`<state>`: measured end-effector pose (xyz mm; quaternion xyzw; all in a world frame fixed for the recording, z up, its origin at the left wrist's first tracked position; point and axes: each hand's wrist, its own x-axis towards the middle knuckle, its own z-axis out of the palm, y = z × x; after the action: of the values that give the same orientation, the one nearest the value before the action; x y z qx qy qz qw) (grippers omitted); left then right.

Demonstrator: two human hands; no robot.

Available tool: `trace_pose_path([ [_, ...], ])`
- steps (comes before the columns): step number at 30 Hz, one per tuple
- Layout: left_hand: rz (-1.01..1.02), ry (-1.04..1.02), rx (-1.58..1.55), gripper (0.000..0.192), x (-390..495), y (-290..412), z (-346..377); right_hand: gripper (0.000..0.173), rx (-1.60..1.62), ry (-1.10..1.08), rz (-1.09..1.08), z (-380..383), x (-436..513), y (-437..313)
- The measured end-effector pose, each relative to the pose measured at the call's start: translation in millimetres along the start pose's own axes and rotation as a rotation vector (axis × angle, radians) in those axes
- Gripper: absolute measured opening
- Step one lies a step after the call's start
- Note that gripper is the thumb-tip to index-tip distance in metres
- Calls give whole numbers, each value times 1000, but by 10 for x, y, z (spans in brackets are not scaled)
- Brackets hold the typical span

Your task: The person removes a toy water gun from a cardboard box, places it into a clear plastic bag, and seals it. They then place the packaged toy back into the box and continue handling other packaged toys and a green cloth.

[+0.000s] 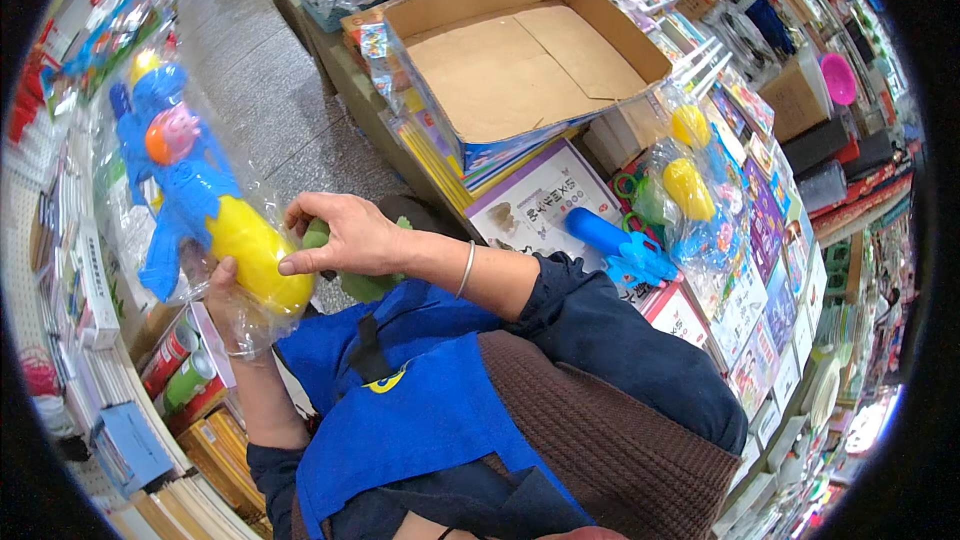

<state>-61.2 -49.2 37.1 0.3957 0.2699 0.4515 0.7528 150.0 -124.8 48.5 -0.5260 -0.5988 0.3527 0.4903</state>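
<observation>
My left hand [225, 300] holds a blue and yellow toy water gun [199, 180] in clear plastic wrap, near its rounded yellow end. A pink and orange figure sits on the gun's blue body. My right hand [349, 232], with a bracelet at the wrist, is beside the yellow end, its thumb over the edge and its fingers curled. A green item [367, 285] shows behind this hand and between thumb and fingers; whether it is gripped is unclear. On the books to the right lie a blue toy gun [622, 244] and wrapped blue and yellow toys [690, 187].
An open cardboard box [525, 67] stands on the table stacked with books [544, 187]. Shelves with books [86, 292] and cans [184, 382] line the left side. A speckled floor aisle [270, 90] runs between. More goods crowd the far right.
</observation>
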Motion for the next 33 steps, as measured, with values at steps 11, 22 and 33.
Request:
trace_pose_path([
  [11,-123,-106,26,63,-113,-141,497,90,208,-54,-10,-362,-180,74],
  [22,43,-172,215,72,-153,-229,543,76,569,-163,244,-179,-211,21],
  [33,-16,-301,104,97,-112,-242,494,68,591,125,274,-950,-207,-123],
])
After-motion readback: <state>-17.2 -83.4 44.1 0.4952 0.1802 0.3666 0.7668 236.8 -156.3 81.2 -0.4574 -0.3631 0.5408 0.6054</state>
